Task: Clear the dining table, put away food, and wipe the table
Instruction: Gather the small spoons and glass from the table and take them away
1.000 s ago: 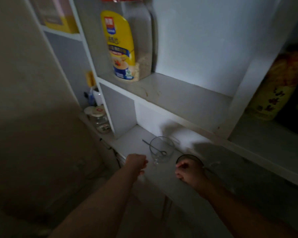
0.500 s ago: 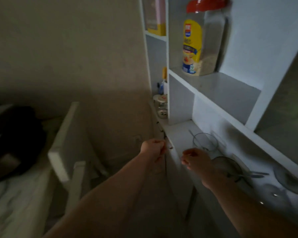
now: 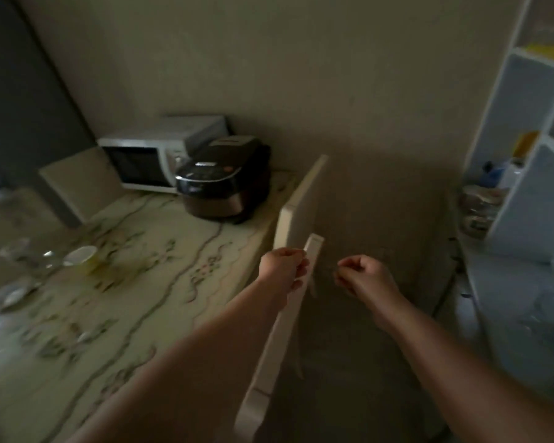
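The dining table with a flower-patterned cloth fills the left half of the head view. A yellow cup, blurred glassware and a small dish stand near its left edge. My left hand hovers with curled fingers in front of a white chair's backrest; I see nothing in it. My right hand is also curled and holds nothing, hanging over the floor between chair and shelf unit.
A microwave and a dark rice cooker sit at the table's far end against the wall. A white shelf unit stands at the right with jars and glass bowls on its lower ledge.
The view has swung left from the shelf unit to the dining table. Both hands have left the shelf ledge and its glass bowls and stay curled with nothing in them.
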Tool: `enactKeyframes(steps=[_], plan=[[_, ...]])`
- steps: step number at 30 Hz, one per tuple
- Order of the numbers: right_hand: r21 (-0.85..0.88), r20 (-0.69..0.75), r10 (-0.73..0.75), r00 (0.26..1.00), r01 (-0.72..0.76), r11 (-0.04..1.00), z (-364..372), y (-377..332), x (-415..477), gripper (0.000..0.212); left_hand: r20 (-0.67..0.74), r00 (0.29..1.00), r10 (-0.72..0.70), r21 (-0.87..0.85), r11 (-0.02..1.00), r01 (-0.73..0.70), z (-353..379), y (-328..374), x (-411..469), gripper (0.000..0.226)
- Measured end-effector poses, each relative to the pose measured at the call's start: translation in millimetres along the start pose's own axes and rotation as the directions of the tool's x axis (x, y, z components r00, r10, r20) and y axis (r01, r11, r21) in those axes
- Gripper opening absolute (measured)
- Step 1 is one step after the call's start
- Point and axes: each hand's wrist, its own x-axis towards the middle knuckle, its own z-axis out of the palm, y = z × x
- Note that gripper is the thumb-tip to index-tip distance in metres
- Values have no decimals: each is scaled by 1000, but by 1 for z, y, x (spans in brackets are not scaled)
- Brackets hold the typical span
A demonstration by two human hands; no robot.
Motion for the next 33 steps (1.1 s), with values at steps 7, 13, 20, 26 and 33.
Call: enactKeyframes(steps=[7,13,20,26,33], plan=[[-78,258,7,966,13,997,136,-22,-44,11,-197,976,-88,-167,984,55,-143,-34,-22,16],[-138,386,44,921,10,990,266,-14,-101,9,-350,924,-152,-206,975,83,-286,-69,-48,13],[-214,481,82,873,26,976,385,7,-164,7,-421,882,-213,-230,965,124,-419,-105,-87,11],[-229,546,94,832,41,972,454,11,-201,9,-481,838,-257,-284,950,129,-498,-137,-104,13],[-272,584,104,805,73,960,500,11,-201,10,-530,789,-312,-374,921,112,-548,-145,-97,13]])
